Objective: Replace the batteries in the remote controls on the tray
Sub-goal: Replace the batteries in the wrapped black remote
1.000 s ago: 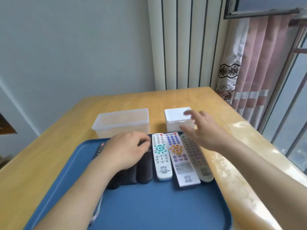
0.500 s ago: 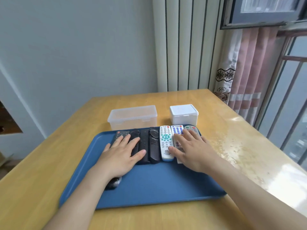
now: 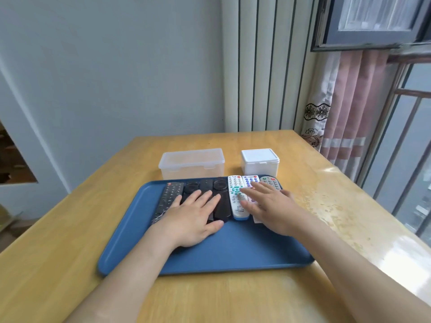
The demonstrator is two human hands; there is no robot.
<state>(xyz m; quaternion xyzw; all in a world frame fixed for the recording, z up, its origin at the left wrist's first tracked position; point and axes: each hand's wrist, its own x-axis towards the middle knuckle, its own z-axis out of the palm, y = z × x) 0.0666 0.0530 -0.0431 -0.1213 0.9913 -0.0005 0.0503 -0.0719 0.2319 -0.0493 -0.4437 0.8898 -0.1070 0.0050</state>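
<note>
Remotes (image 3: 236, 197), seven side by side, lay face up on the tray (image 3: 233, 255), packed against its 12 o'clock rim. There were four black ones on the 9 o'clock side, then two white, then a grey one (image 3: 270, 182) at the 3 o'clock end. The tray sat on the table (image 3: 70, 252) towards 6 o'clock.

Beyond the tray stood two lidded boxes. The clear box (image 3: 191, 163) was at 11 o'clock and the white box (image 3: 260, 162) at 1 o'clock. Nothing could be made out inside either.

The left hand (image 3: 193, 217) lay flat on the black remotes with its fingers straight and spread, gripping nothing. The right hand (image 3: 272, 208) rested likewise on the white and grey ones, its fingers also extended.

A second before, the right hand had hovered by the white box while the left curled over a black remote. Both had since flattened onto the row, where they already lay half a second ago.

Each remote's long axis ran from 6 to 12 o'clock, with the power-button end towards 12. A pale tangle at the near end of the leftmost black remote (image 3: 169, 199) was possibly a strap.
</note>
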